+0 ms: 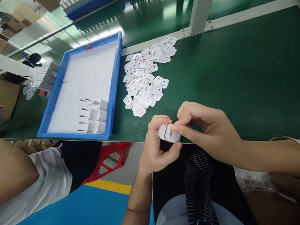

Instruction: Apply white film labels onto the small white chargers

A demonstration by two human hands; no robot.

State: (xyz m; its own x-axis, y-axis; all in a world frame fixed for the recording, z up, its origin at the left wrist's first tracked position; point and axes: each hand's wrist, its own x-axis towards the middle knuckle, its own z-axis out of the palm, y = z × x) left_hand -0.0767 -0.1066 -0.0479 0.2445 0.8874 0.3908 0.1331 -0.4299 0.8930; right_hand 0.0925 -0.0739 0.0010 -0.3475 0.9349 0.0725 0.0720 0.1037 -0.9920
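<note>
Over the near edge of the green-topped counter [234,78], your left hand [153,153] cups the small white plastic charger body [167,133] while your right hand's [211,131] fingertips clamp its printed face; press squarely, supporting it from beneath. Count: one blue plastic tray [56,93] holding three white pronged chargers [93,115]; one loose pile of white square faceplates [146,78], too overlapped to count.

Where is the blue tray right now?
The blue tray sits on the green table, left in the head view, beside the pile of white covers.
</note>
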